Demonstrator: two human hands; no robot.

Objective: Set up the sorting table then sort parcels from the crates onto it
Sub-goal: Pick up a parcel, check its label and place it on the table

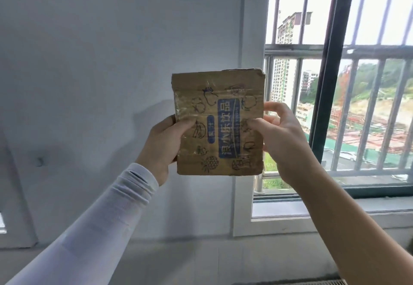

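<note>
A flat brown cardboard parcel (218, 97) with a blue printed label and fruit drawings is held up at chest height in front of the wall. My left hand (161, 146) grips its left edge, thumb across the front. My right hand (283, 137) pinches its right edge, thumb on the front and fingers behind. Clear tape shines across the parcel's face. No table or crate is in view.
A plain grey-white wall (100, 61) fills the left and centre. A barred window (348, 83) with a dark frame stands at the right above a sill (312, 208). A slatted edge (312, 282) shows at the bottom.
</note>
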